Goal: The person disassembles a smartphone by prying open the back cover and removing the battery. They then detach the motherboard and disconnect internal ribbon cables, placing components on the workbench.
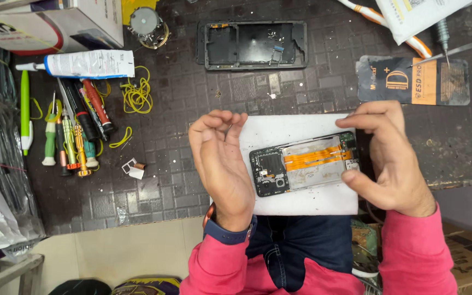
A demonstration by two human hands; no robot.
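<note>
Holding the opened phone (304, 163) at centre frame over the white sheet (279, 131), right hand (390, 158) pinches its right end. Left hand (220, 164) hovers beside it, fingers curled, empty. Looks light, stiff but fragile: grip frame edges, avoid the orange flex cables (318, 156).

The dark tiled surface (192, 180) carries screwdrivers (75, 136), yellow rubber bands (136, 95), a glue tube (83, 64) (capped) and a phone frame (252, 45).

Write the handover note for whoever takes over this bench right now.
Left hand: raised beside the opened phone, fingers curled, holding nothing visible.
Right hand: grips the phone's right end.
Phone lies on a white sheet, back off, orange flex cables exposed.
Detached back frame sits farther up the mat.
Screwdrivers and glue tube at left.
Done: back removed. Left: internals still in place.
</note>
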